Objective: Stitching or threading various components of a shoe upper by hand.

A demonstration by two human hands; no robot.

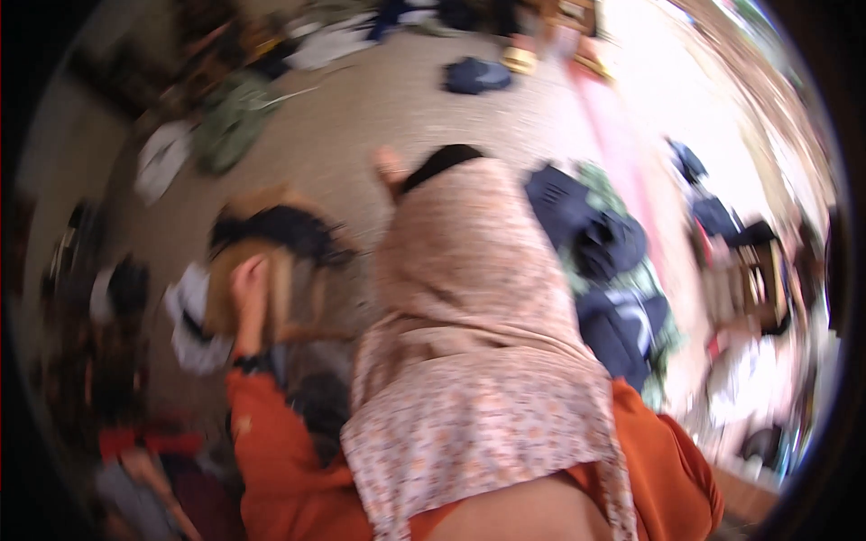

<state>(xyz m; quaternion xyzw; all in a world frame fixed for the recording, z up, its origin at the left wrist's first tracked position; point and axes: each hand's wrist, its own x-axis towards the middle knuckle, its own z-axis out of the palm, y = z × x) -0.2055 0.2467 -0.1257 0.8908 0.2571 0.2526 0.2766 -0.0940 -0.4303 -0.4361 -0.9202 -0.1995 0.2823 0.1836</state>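
My left hand (pixel 250 284) reaches out at the left, below an orange sleeve and a dark wristband (pixel 255 363). It is over or beside a tan wooden stool or box (pixel 278 293); I cannot tell whether they touch. Motion smears its fingers, and nothing clear shows in them. A dark cloth heap (pixel 281 227) lies on the tan piece's far side. Pale floral cloth (pixel 474 270) covers my lap and legs, with a bare foot (pixel 388 168) beyond it. On the right only my orange sleeve (pixel 663 460) shows; my right hand is out of sight.
Right of my legs lie dark blue cloth pieces (pixel 618 243) on green fabric (pixel 666 347). A green bundle (pixel 230 126) and a white one (pixel 164 160) rest at the far left. A dark blue piece (pixel 476 75) lies ahead on the floor (pixel 361 113). Another person's arm (pixel 161 491) shows lower left.
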